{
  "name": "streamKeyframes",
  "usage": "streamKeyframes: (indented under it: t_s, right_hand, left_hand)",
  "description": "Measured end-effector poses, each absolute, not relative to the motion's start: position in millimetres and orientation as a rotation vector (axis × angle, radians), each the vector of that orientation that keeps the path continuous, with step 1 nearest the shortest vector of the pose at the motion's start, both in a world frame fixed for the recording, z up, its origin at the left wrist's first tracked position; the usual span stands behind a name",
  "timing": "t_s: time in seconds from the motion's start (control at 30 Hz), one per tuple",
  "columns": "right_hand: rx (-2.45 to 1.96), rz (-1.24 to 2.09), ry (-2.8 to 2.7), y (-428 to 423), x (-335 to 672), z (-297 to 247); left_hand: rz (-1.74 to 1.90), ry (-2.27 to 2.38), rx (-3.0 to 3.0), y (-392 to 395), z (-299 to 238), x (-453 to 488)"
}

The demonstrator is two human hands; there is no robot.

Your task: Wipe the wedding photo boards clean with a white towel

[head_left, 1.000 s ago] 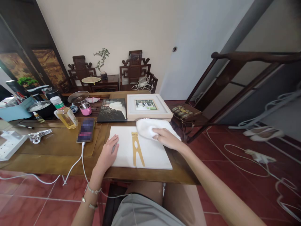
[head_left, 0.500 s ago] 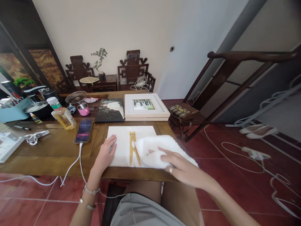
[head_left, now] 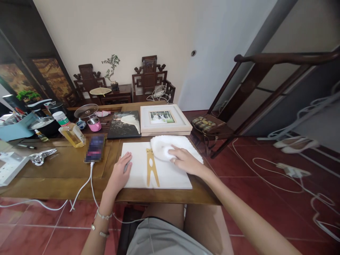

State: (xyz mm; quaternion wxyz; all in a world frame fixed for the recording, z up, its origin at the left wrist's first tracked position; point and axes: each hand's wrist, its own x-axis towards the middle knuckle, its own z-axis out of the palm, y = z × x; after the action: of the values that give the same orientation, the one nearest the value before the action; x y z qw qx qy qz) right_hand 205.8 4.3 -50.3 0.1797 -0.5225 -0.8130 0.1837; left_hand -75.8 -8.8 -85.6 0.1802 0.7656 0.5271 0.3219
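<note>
A white board with a tan long-legged animal figure on it lies flat at the table's front edge. My left hand rests open on the board's left side, fingers stretched out, with a small grey patch showing beside the thumb. A fluffy white cloth is bunched under my right hand, whose fingers press and grip it. The cloth covers the board's upper right part and reaches past its right edge. Part of the figure's head touches or lies just beside the cloth's left edge.
Behind the board are a white picture frame and a dark canvas. Leftward on the table are a phone with a white cable, a bottle, a pink mug and a metal clamp-like thing.
My right hand has moved the cloth away from me and slightly left, from the board's lower right to its upper right. My left hand stays in place.
</note>
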Motion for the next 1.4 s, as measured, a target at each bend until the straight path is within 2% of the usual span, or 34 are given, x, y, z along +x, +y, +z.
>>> streamKeyframes:
  t_s: [0.3,0.43,0.8,1.03,1.23,1.4]
  right_hand:
    - [-1.481,0.933,-2.550,-102.1,218.1,-12.2]
    - [-1.497,0.882,-2.463,-91.0,220.6,-21.4]
    - [-1.418,0.521,-2.294,17.2,196.0,-46.3]
    - [-1.393,0.453,-2.369,-35.1,192.1,-44.8]
    - [-1.309,0.655,-2.531,-108.4,203.3,-23.6]
    - [-1.351,0.766,-2.482,-101.6,209.9,-19.7]
  left_hand:
    - [0.917,1.480,2.174,-7.8,-87.9,-76.0]
    - [0.911,1.480,2.173,-8.2,-87.9,-75.9]
    - [0.913,1.478,2.157,-10.0,-82.4,-76.0]
    - [0.914,1.480,2.153,-10.2,-83.7,-76.1]
    - [0.921,1.480,2.152,-10.8,-83.8,-75.3]
    - [0.933,1.483,2.168,-10.3,-85.1,-75.8]
